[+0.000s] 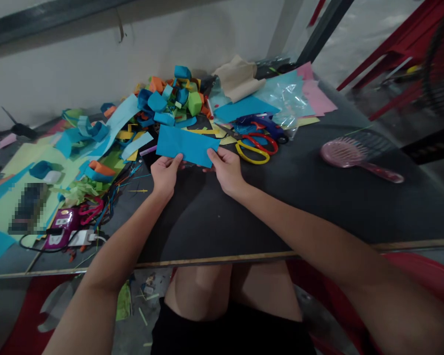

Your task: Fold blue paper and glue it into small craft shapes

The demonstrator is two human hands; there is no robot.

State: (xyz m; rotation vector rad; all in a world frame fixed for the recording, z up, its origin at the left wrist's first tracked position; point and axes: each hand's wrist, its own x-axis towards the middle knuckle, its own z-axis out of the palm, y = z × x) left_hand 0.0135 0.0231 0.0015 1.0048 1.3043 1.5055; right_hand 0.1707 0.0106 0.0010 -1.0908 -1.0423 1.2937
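Note:
A blue rectangle of paper (187, 145) is held up over the dark table, stretched between both hands. My left hand (165, 173) pinches its lower left part, thumb on top. My right hand (226, 169) grips the lower right corner the same way, with its fingers behind the sheet. Just right of the paper lie scissors (257, 148) with red and yellow handles. Behind the sheet is a heap of folded paper pieces (163, 101) in blue, orange and green.
A pink hairbrush (346, 154) lies on the right of the table (266, 212). Clear plastic (290, 106) and pink paper (314, 93) are at the back. On the left are paper sheets (22, 158), a magenta device (63, 224) and a white charger (82, 237). Red chairs (429, 276) stand around.

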